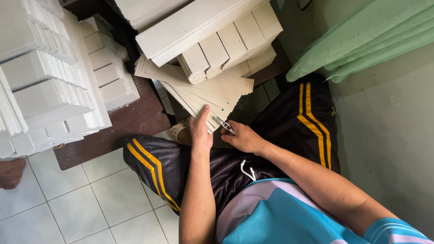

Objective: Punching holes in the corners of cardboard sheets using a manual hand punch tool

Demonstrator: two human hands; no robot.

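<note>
A fanned stack of grey cardboard sheets [212, 92] with punched holes lies in front of me, over my knees. My left hand [200, 131] rests flat on the near edge of the stack, fingers pointing up along the sheets. My right hand [242, 138] is beside it, closed on a small metal tool [224, 124] whose tip touches the sheet edge. I sit in black shorts [172, 167] with yellow stripes and a blue shirt.
Bundles of grey cardboard blocks [221, 36] are piled above the sheets. Stacks of white folded boxes [49, 77] stand at left on a dark brown board [135, 122]. Green cloth [361, 36] hangs at top right by a pale wall. Another person's foot [11, 171] shows at the left edge.
</note>
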